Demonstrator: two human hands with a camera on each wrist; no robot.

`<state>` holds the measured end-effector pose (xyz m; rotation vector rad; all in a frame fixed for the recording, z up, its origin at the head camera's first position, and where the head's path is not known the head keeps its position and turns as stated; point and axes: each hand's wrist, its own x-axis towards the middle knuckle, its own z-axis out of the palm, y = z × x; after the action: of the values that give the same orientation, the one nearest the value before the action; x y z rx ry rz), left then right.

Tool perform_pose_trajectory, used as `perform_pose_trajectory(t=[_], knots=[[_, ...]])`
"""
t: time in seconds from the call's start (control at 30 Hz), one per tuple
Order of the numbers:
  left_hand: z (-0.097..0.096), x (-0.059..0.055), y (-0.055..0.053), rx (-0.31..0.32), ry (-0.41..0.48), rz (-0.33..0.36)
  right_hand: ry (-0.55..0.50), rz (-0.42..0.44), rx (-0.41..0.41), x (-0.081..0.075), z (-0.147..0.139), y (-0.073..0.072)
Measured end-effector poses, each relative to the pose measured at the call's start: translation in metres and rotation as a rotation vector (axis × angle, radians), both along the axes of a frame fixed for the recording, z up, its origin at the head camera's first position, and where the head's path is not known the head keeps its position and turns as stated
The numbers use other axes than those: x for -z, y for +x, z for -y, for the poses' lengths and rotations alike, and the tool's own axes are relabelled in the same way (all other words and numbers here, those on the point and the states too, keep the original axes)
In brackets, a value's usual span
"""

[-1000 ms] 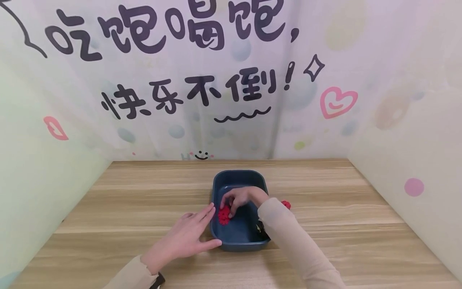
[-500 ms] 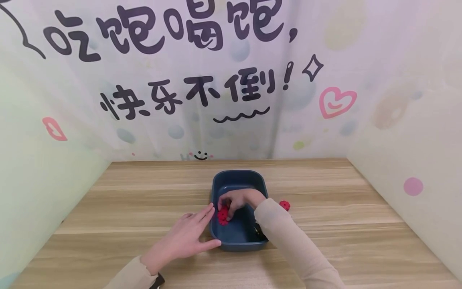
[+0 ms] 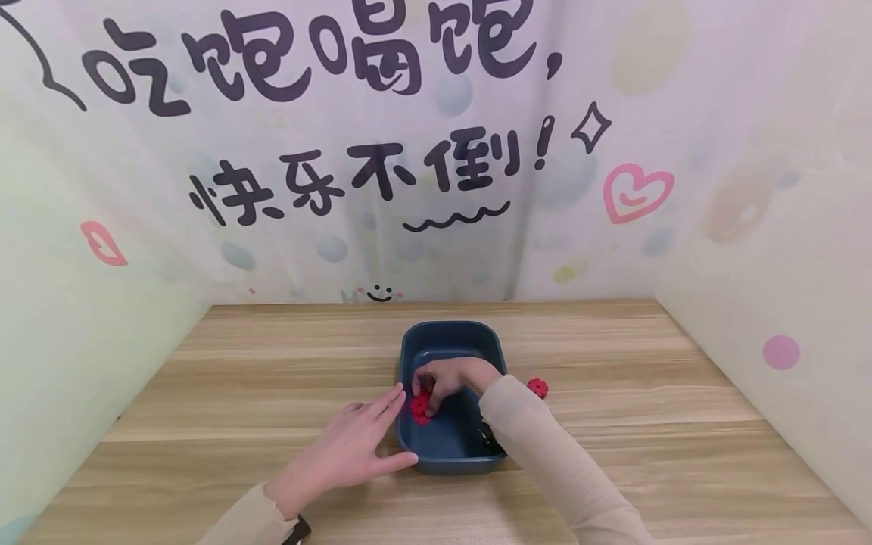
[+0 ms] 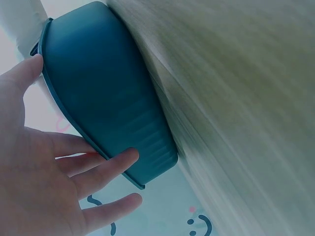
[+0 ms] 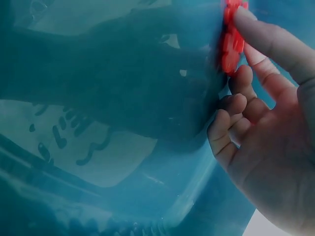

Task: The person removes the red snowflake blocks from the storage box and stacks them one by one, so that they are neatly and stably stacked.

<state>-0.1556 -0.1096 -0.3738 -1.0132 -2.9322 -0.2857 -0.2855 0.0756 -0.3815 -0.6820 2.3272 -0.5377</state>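
A dark blue rectangular tub (image 3: pixel 450 466) stands on the table. My left hand (image 3: pixel 344 446) rests against its left side, fingers straight, with the thumb at the near corner; in the left wrist view the fingers (image 4: pixel 106 169) lie spread along the tub's rim and outer wall. Inside the tub, my right hand (image 3: pixel 446 378) pinches a red notched disc (image 3: pixel 420 407) close to the left wall. The right wrist view shows the thumb on the front of red pieces (image 5: pixel 232 46) standing on edge, other fingers curled beside them. The hand partly covers these pieces.
Another red notched disc (image 3: pixel 537 388) lies on the wooden table (image 3: pixel 286 356), right of the tub. A dark object (image 3: pixel 487 434) shows at the tub's right side, partly behind the right sleeve (image 3: pixel 552 446). A printed curtain (image 3: pixel 436 257) hangs behind the table.
My right hand and forearm have shifted slightly left inside the tub, uncovering more of the disc on the table. The left hand stays at the tub's side.
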Motion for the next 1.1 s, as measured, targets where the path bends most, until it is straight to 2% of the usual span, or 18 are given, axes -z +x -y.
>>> perform_pose_trajectory(t=[0.4, 0.77, 0.9, 1.1], knots=[[0.001, 0.002, -0.001, 0.019, 0.012, -0.041, 0.0, -0.034, -0.018, 0.0, 0.002, 0.001], [0.001, 0.001, -0.001, 0.009, 0.004, -0.02, 0.005, -0.053, 0.003, -0.003, 0.0, 0.002], [0.001, 0.001, -0.001, 0.006, 0.006, -0.014, -0.029, -0.059, 0.019, -0.01, -0.001, 0.0], [0.0, 0.002, -0.001, 0.004, 0.012, -0.003, -0.067, -0.085, 0.04, -0.03, -0.007, -0.005]])
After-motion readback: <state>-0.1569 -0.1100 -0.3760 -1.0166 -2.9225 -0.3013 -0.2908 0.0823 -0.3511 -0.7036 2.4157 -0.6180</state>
